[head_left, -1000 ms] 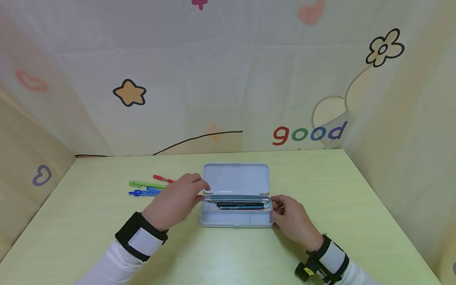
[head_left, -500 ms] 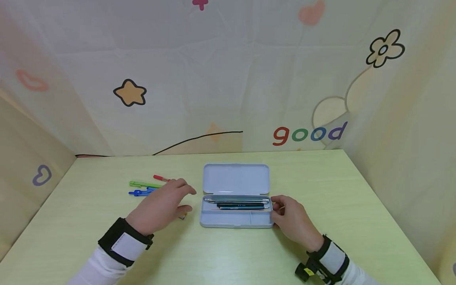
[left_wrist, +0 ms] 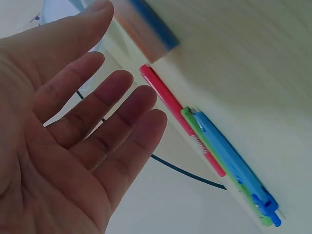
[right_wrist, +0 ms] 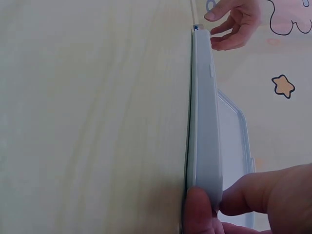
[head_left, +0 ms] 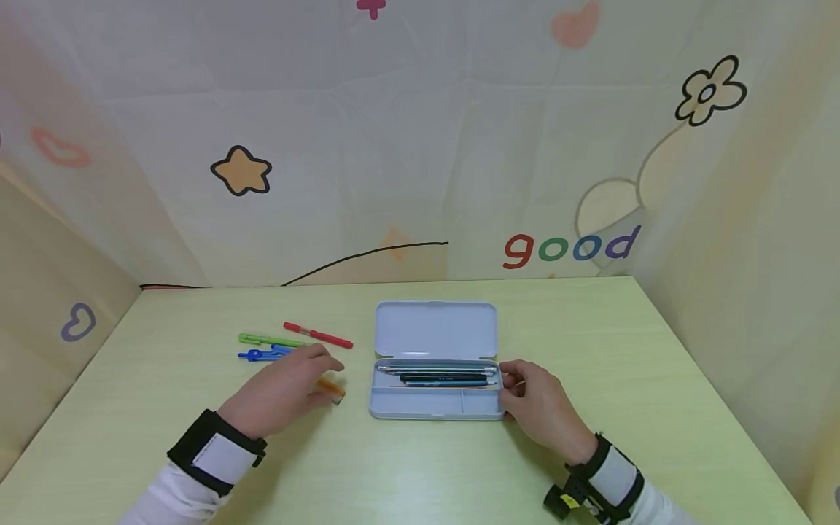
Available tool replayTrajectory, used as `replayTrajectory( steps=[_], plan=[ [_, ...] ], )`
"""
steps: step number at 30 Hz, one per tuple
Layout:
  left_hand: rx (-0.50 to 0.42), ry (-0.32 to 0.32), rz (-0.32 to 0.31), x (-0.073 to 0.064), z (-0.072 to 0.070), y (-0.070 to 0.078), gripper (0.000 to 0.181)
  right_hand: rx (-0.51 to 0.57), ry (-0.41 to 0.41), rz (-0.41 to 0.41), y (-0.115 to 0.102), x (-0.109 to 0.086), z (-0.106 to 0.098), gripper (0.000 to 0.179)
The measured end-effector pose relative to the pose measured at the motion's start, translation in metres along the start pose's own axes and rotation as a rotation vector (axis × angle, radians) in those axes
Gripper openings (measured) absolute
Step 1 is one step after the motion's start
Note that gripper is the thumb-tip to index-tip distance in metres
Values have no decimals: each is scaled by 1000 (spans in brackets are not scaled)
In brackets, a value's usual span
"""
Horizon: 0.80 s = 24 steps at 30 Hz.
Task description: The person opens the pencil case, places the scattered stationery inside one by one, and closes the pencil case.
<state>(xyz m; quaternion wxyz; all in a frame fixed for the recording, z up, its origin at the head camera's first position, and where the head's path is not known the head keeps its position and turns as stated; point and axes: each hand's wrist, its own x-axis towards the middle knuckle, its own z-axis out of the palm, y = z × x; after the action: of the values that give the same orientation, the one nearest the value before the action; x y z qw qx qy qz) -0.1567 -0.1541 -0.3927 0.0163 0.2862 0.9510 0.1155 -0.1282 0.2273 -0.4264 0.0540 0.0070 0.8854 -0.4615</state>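
Note:
My left hand (head_left: 285, 386) hovers left of the pencil case, fingers loosely bent and apart. Close by its thumb and fingertips lies a small block with orange and blue sides (left_wrist: 148, 29), partly hidden by the hand in the head view. Whether the hand touches it I cannot tell. The pale blue pencil case (head_left: 416, 402) lies with its lid (head_left: 436, 328) raised, and several pencils (head_left: 442, 378) fill its rear compartment. At the case's right end, my right hand (head_left: 541, 405) grips the wall between thumb and fingers.
Beyond my left hand lie a red pen (head_left: 328, 337), a green pen (head_left: 265, 340) and a blue compass-like tool (head_left: 262, 355). A printed curtain (head_left: 394, 146) rises behind the table (head_left: 420, 474).
My left hand has drawn back leftward from the case's left end to the orange and blue block. The red pen is now uncovered. My right hand keeps its hold on the case.

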Motion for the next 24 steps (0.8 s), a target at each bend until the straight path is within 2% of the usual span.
replayTrajectory(
  steps=[9, 14, 24],
  plan=[
    [-41, 2, -10, 0, 9, -6, 26, -21, 7, 9, 0, 1, 0, 39],
    [-69, -20, -21, 1, 13, -8, 21, -23, 4, 11, 0, 1, 0, 39],
    [-95, -20, 19, 1, 14, -11, 16, -35, 8, 12, 0, 1, 0, 39]
  ],
)
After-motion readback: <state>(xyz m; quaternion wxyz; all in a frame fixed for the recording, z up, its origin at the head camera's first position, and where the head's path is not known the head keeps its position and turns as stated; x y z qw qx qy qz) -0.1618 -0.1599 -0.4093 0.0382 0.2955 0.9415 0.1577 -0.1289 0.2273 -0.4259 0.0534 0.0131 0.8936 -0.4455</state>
